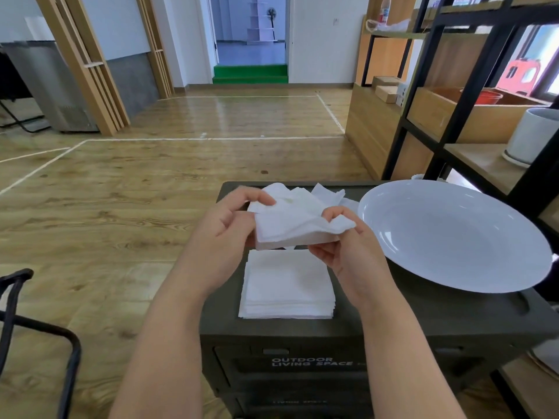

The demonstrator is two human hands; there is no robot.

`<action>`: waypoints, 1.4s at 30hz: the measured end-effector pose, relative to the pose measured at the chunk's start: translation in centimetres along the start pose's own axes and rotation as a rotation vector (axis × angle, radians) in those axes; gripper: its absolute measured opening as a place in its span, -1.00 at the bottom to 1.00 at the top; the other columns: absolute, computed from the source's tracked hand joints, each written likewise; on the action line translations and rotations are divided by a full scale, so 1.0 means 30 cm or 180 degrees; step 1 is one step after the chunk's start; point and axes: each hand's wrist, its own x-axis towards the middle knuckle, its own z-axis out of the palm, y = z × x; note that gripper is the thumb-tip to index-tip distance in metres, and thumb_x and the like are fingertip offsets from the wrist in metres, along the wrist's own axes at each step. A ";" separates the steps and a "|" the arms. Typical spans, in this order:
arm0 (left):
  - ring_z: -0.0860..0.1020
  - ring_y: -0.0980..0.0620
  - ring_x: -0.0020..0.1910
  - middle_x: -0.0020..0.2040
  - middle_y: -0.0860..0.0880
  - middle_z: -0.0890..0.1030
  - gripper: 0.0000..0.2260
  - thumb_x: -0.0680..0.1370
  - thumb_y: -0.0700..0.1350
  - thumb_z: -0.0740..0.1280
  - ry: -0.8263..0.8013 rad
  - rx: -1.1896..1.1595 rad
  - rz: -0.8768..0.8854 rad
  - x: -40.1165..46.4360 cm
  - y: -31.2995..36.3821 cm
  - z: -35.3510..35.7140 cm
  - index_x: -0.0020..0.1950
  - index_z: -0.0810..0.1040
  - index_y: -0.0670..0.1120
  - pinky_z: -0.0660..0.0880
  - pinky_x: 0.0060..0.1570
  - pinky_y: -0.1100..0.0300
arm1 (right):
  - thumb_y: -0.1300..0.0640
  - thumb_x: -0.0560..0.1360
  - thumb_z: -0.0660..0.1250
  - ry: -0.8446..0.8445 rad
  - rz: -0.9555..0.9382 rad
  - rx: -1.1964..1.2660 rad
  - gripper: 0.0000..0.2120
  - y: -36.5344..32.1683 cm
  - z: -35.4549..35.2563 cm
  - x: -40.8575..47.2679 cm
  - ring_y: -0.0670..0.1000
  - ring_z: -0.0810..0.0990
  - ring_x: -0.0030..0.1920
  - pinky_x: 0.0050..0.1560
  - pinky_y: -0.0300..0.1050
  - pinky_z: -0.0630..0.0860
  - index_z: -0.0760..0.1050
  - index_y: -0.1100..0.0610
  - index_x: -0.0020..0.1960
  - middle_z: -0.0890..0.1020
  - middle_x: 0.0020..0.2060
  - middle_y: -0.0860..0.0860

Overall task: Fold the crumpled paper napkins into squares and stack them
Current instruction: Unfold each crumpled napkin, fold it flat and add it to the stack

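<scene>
A white paper napkin [290, 220], partly folded and still rumpled at its right corner, is held in the air above a dark box. My left hand [225, 234] pinches its upper left edge between thumb and fingers. My right hand [344, 237] pinches its right corner, thumb on top. Directly below them a neat stack of folded square napkins [287, 285] lies on the box lid. More crumpled napkins [328, 192] lie at the far edge of the lid, behind the held one.
The dark green storage box [393, 325] serves as the work surface. A large white plate [453, 237] covers its right side, overhanging the edge. Black and wood shelving [472, 86] stands to the right. A black chair frame [36, 328] is at lower left, on wooden floor.
</scene>
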 end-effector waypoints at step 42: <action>0.59 -0.12 -0.18 -0.30 -0.13 0.54 -0.61 0.62 0.08 0.15 0.0017 0.2188 -0.1649 0.022 -0.175 0.065 -0.03 0.51 -0.25 0.31 -0.35 0.17 | -0.05 0.55 0.23 0.0506 -0.0268 -0.3636 -0.76 0.085 -0.008 -0.012 -0.16 0.41 -0.35 -0.39 -0.36 0.22 0.43 0.05 -0.21 0.48 -0.32 -0.10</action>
